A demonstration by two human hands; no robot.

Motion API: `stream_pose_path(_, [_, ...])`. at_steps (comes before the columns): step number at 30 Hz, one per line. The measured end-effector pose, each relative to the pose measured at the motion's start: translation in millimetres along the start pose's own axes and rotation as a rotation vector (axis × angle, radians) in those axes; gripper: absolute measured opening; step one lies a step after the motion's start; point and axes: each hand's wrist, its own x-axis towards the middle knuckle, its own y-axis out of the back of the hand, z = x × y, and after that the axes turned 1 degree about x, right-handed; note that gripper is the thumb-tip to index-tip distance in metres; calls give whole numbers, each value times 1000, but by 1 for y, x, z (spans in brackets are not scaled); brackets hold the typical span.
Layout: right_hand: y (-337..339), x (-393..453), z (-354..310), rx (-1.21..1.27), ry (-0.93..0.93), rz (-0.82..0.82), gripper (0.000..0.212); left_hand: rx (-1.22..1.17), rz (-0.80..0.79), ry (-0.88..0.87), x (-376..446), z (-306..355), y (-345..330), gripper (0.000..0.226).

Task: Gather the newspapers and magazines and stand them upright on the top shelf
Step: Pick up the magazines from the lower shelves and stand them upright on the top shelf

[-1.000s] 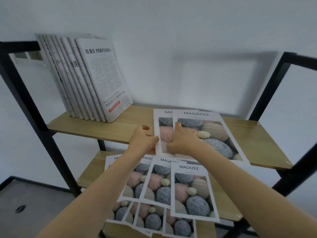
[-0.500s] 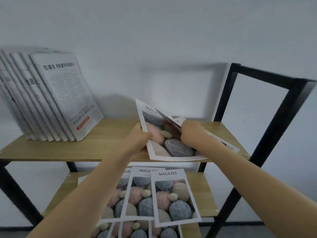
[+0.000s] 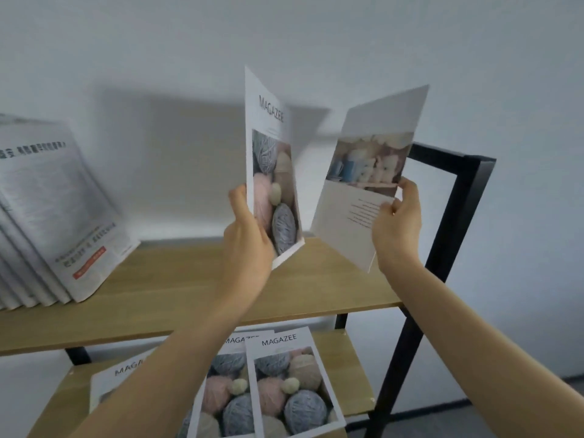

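My left hand [image 3: 245, 241] grips a MAGAZEE magazine [image 3: 271, 172] with a yarn-ball cover, held upright above the top shelf [image 3: 189, 289]. My right hand [image 3: 398, 226] pinches the right edge of a second magazine [image 3: 363, 191], back cover toward me, tilted in the air above the shelf's right end. The two magazines are apart, neither touching the shelf. A row of newspapers [image 3: 53, 213] leans upright at the shelf's left end. More MAGAZEE magazines [image 3: 284, 384] lie flat on the lower shelf [image 3: 357, 374].
The shelf unit has a black metal frame [image 3: 455, 235], with its right post close to my right hand. A white wall [image 3: 316, 42] stands directly behind. The wooden top shelf is bare between the newspapers and the held magazines.
Both magazines were lifted off the top shelf, separated and turned upright, one in each hand. The view shifted right and upward.
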Motion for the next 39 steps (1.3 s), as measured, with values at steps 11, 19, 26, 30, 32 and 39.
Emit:
stream_pose_path(11, [-1, 26, 53, 121, -135, -45, 47, -86, 4, 9, 3, -26, -74, 63])
stream_pose_path(19, [-2, 43, 76, 98, -145, -154, 39, -174, 20, -44, 7, -39, -113, 72])
stream_pose_path(26, [7, 57, 66, 82, -160, -207, 34, -271, -125, -85, 0, -30, -151, 60])
stream_pose_path(30, [10, 69, 50, 174, -132, -179, 35, -229, -207, -211, -2, -17, -170, 54])
stream_pose_path(32, [10, 75, 45, 215, -129, -174, 32, -218, -263, -213, -2, -14, -182, 56])
stream_pose_path(39, [9, 85, 48, 288, -153, -174, 33, -261, -461, -278, -7, 8, -202, 55])
